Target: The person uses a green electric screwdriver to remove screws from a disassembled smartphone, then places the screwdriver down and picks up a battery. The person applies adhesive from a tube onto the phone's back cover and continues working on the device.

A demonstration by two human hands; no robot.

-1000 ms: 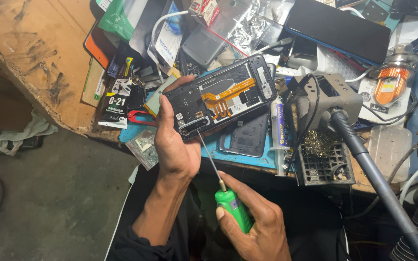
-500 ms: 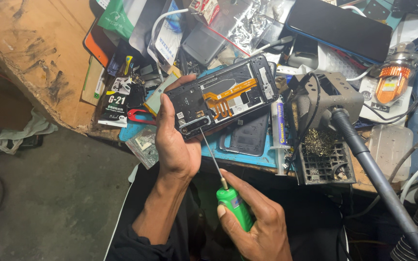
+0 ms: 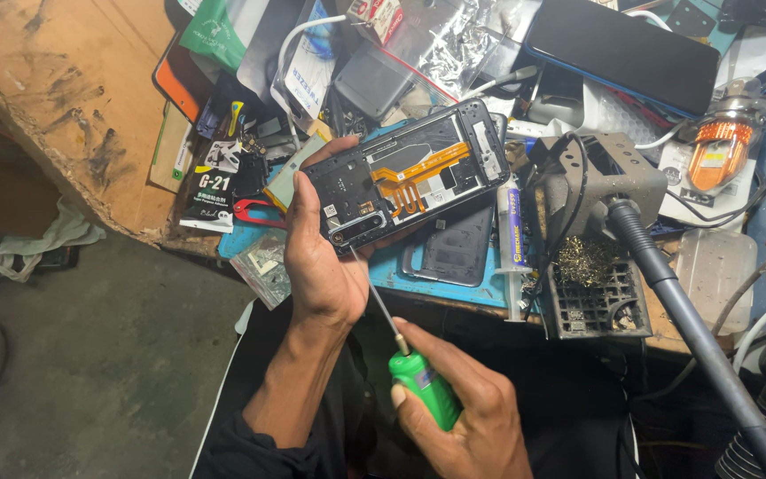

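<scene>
Opened phone held over the desk edge, screwdriver tip at its lower end.

Left hand clenches the phone's bottom end, thumb on top, fingers underneath; right hand grips the green screwdriver handle below the phone, shaft angled up to the phone's lower edge. Phone looks light, stiff, but fragile: exposed board and orange flex cable, so best held by the frame edges. Soldering stand sits right of the phone.
</scene>
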